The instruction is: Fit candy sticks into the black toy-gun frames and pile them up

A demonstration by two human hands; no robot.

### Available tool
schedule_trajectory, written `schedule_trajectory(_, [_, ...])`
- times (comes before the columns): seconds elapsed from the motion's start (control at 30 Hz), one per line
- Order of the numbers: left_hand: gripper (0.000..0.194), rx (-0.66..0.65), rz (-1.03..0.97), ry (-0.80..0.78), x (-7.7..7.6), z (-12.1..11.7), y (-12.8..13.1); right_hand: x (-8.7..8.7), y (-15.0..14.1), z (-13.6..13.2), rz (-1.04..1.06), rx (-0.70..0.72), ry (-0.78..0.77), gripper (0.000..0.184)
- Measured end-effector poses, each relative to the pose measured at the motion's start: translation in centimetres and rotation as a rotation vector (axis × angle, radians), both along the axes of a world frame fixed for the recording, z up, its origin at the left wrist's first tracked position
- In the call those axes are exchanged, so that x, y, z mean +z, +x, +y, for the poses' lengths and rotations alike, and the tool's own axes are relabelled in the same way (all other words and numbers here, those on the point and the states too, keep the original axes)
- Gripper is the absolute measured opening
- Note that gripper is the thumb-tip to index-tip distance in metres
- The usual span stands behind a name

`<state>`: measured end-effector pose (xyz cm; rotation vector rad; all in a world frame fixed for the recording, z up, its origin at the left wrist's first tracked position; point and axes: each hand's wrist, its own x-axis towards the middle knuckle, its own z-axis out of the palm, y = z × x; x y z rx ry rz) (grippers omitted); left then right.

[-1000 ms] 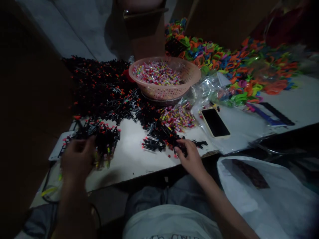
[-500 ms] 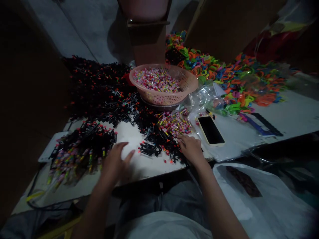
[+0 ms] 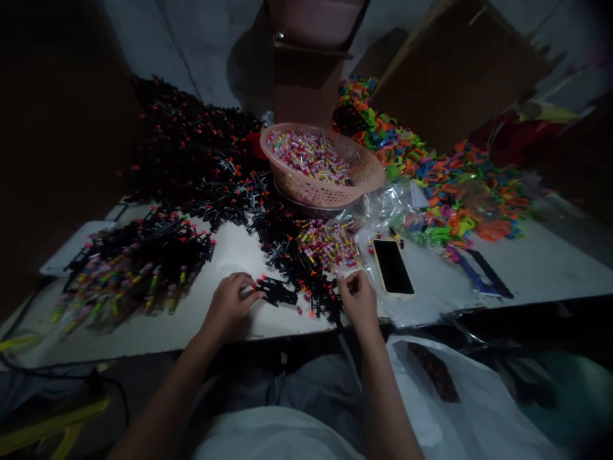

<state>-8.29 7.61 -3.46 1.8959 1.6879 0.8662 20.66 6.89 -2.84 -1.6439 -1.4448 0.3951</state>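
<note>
A white pad (image 3: 60,255) sits at the far left beside a mixed pile (image 3: 143,255) of black pieces and coloured tubes; its near end spreads toward the front edge of the desk (image 3: 232,246), so a brush of the left forearm could scatter it. Behind it, the black heap (image 3: 191,147) looks loosely stacked, and pulling from its foot could start a slide. The left hand (image 3: 230,300) is at the near end of the bare strip, thumb and fingers a narrow gap apart at the left end of a black cluster (image 3: 280,292); I cannot tell whether it grips. These pieces lie crossed, so lifting one could drag others along. Red bits (image 3: 300,311) lie loose just right of the cluster, near the front edge, where a sweep could send them off. The basket (image 3: 311,185) stands farther back, and a knock on its rim could spill its tubes. Loose tubes (image 3: 330,246) run against black pieces, so the two kinds could mix. The right hand (image 3: 359,299) hangs close by, fingertips drawn narrowly together; whether something small is between them I cannot tell. Right of it, the phone (image 3: 393,267) lies on a plastic sheet (image 3: 438,275); a tug on that slick layer could shift it.
</note>
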Motion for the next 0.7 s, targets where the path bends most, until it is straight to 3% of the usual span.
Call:
schedule_trajectory(0.1, [0.021, 0.010, -0.200, -0.105, 1.0, -0.9, 0.2, 0.6, -1.8, -1.2, 0.250, 0.203, -0.028, 0.019])
schedule_trajectory(0.23, [0.026, -0.005, -0.575, -0.267, 3.6, -2.6, 1.5, 1.5, -4.9, -3.0, 0.324, 0.480, -0.118, 0.032])
schedule_trajectory(0.37, [0.034, 0.157, -0.866, -0.282, 5.3, -3.9, 3.1, 1.6, -7.4, -4.2, 0.327, 0.542, -0.124, 0.025])
schedule_trajectory(0.5, [0.042, 0.275, -0.973, -0.280, 4.5, -4.5, 4.3, 0.6, -8.7, -4.5, 0.497, 0.487, -0.180, 0.026])
schedule_trajectory(0.6, [0.051, 0.219, -1.002, -0.362, 3.0, -4.8, 5.1, 0.3, -8.9, -4.5, 0.622, 0.470, -0.213, 0.028])
schedule_trajectory(0.7, [0.046, 0.209, -1.067, -0.426, 1.9, -5.1, 5.7, 0.6, -8.7, -4.4, 0.728, 0.551, -0.239, 0.028])
